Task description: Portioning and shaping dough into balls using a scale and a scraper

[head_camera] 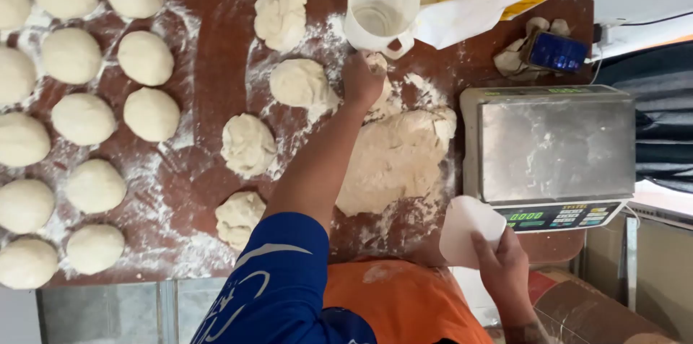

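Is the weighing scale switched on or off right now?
On. The scale shows lit green digits on its front display, beside the keypad, and its steel platform is bare.

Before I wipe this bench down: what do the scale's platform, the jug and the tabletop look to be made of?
The scale's platform looks like brushed stainless steel: grey, dull sheen, flour smears. The jug seems to be translucent white plastic, since its inside shows through cloudily. The tabletop looks like reddish-brown wood or wood-look laminate; which one, the floury surface does not settle.
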